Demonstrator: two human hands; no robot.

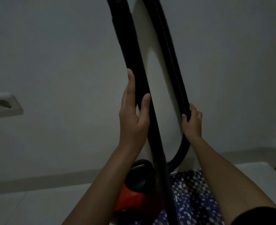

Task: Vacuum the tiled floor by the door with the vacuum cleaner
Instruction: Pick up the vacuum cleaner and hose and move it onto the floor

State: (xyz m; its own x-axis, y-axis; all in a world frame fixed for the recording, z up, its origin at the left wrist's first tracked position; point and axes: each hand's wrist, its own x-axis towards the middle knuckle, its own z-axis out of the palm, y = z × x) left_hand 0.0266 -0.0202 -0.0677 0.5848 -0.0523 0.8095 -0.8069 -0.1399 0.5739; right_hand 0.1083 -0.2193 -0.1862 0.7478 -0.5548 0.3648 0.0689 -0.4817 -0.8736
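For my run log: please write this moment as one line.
left hand: holds rigid tube | right hand: grips ribbed hose | red vacuum cleaner: on floor

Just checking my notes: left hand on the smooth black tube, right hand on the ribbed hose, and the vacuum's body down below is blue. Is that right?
Not quite: the vacuum body is red, not blue, as the head view shows. The blue you noticed is the patterned mat beside it. The rest holds: left hand on the smooth black tube, right hand on the ribbed hose.

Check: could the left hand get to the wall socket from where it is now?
Probably yes: the wall socket lies left of the left hand with bare wall between, but that hand must first release the black tube.
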